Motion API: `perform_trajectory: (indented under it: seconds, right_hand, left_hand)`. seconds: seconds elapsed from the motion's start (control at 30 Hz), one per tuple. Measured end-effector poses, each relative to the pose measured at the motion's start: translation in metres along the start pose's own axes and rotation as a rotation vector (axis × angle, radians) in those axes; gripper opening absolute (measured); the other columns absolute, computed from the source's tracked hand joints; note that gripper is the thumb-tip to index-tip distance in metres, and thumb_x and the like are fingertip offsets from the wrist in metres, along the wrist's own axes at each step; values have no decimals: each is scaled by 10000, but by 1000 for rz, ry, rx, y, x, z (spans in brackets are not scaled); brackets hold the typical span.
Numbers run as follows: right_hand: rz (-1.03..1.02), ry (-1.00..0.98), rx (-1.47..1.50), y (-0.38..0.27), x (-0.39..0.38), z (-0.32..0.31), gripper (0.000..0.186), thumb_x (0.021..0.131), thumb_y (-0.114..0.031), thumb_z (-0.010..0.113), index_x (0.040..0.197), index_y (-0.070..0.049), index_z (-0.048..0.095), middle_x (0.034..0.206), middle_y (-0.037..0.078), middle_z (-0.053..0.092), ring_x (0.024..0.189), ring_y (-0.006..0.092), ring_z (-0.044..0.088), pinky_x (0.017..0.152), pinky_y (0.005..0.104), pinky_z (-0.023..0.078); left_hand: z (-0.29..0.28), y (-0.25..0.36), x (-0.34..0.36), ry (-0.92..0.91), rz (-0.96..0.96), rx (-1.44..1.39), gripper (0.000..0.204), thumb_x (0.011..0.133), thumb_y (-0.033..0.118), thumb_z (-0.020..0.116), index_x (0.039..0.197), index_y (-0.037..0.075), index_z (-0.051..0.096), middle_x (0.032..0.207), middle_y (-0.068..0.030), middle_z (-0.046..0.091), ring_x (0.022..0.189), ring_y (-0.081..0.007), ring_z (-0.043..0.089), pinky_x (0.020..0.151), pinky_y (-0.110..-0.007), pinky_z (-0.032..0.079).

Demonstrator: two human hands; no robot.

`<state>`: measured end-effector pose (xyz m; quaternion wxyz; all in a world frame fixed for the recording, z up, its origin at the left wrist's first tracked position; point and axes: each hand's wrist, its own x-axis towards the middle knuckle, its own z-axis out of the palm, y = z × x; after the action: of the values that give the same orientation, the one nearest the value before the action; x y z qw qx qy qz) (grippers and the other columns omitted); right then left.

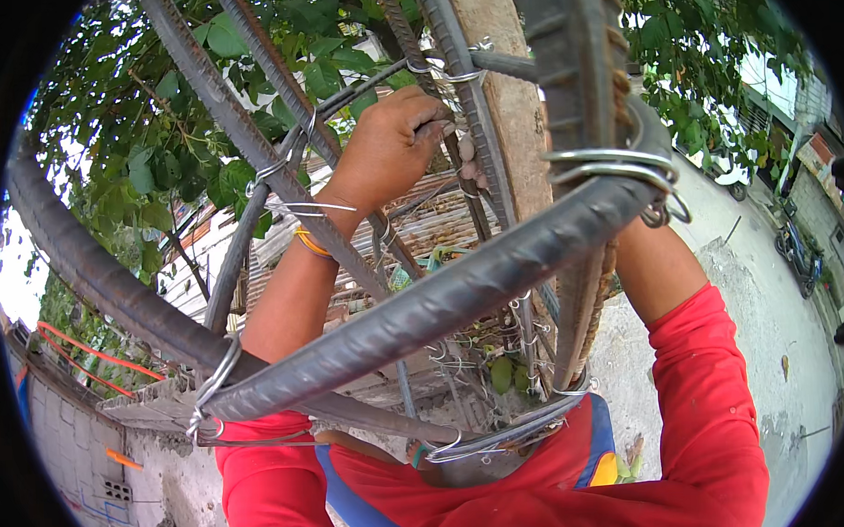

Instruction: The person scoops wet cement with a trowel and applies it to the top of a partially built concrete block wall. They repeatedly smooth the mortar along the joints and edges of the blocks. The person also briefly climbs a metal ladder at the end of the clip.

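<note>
A cage of ribbed steel rebar tied with wire surrounds my arms. My left hand (pixel 394 139) reaches up through it, fingers closed beside an upright rebar (pixel 473 104); whatever they pinch is too small to make out. My right forearm (pixel 659 264) passes behind the thick near bars. Of my right hand, only curled fingertips (pixel 468 160) show between two uprights, beside a wooden post (pixel 507 37); the rest is hidden. A bent rebar stirrup (pixel 442 305) crosses close in front, with a silver tie wire (pixel 220 382) twisted at its left corner and several loops at its right.
Leafy branches (pixel 130 153) hang behind the cage. Rusty corrugated sheets (pixel 420 217) lie beyond the bars. At left stands a grey block wall (pixel 71 462) with an orange hose (pixel 100 354) above it. A concrete pavement (pixel 769 344) runs along the right, with a parked motorcycle (pixel 794 255).
</note>
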<state>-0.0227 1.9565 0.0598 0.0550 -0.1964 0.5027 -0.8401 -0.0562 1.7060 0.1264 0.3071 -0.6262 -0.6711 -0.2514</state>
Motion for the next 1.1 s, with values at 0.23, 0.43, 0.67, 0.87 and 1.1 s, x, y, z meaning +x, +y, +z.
perform_trajectory:
  seconds: [0.23, 0.43, 0.67, 0.87, 1.1]
  right_hand:
    - [-131, 25, 48, 9, -10, -10, 334, 986, -181, 573, 1222, 38, 661, 1167, 163, 725, 1035, 244, 719, 952, 418, 562]
    - [-77, 92, -36, 15, -10, -22, 185, 903, -160, 631, 1005, -15, 682, 874, 124, 711, 725, 235, 683, 755, 485, 593]
    - [-205, 125, 178, 22, -6, -21, 53, 855, -132, 669, 823, -101, 640, 708, 18, 570, 642, 169, 528, 617, 421, 480]
    - [-243, 129, -79, 7, -11, -22, 140, 871, -148, 658, 755, -110, 590, 609, -58, 380, 493, 73, 334, 466, 281, 276]
    - [-77, 312, -647, -19, -38, -18, 139, 826, -126, 651, 710, -107, 577, 600, -40, 389, 523, 86, 333, 480, 303, 296]
  left_hand:
    - [16, -10, -13, -228, -279, -113, 205, 935, 31, 633, 1129, -7, 687, 980, -117, 730, 922, -211, 663, 826, -350, 515]
    - [16, 4, -7, -411, -555, -163, 249, 956, -10, 591, 1193, -27, 665, 1008, -69, 716, 886, -141, 617, 809, -298, 500]
    - [-6, 13, -47, -288, -618, -272, 172, 1012, 55, 595, 1143, -22, 675, 870, -40, 683, 740, -103, 611, 688, -264, 496]
    - [-30, 12, -104, 52, -330, 333, 218, 1015, 88, 613, 1187, -33, 672, 1147, -126, 703, 1051, -210, 661, 944, -344, 514]
    - [-16, 52, -187, 247, -944, -338, 224, 966, 61, 617, 1160, -10, 703, 1109, -71, 728, 1069, -190, 644, 971, -341, 478]
